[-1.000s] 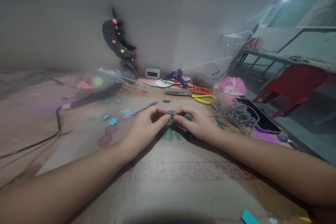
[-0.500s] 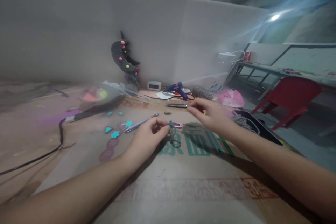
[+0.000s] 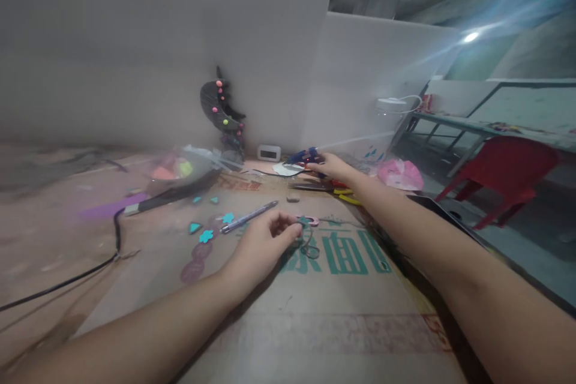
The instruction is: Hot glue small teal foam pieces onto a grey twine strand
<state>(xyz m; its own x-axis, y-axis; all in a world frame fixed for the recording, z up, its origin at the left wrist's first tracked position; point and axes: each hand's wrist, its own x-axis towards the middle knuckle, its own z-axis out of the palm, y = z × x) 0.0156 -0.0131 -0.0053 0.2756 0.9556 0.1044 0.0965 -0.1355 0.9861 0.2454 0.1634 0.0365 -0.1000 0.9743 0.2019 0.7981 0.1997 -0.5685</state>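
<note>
My left hand (image 3: 265, 243) rests on the cardboard sheet (image 3: 315, 312) and pinches a small teal piece with a loop of dark string (image 3: 309, 246) hanging from it. My right hand (image 3: 326, 164) is stretched far forward to the blue glue gun (image 3: 302, 158) by the wall, with its fingers curled over the gun's body. A pen (image 3: 248, 216) lies just beyond my left hand. Small teal cut-out shapes (image 3: 206, 235) lie left of it.
Scissors with orange and yellow handles (image 3: 342, 192) lie under my right forearm. A black cable (image 3: 90, 264) runs across the left. A dark decorated ornament (image 3: 220, 111) leans on the wall, a pink bag (image 3: 400, 174) and a red chair (image 3: 508, 171) are to the right.
My right hand let go of the small piece and moved forward, away from my left hand, to the glue gun. My left hand kept the piece. The view tilted upward.
</note>
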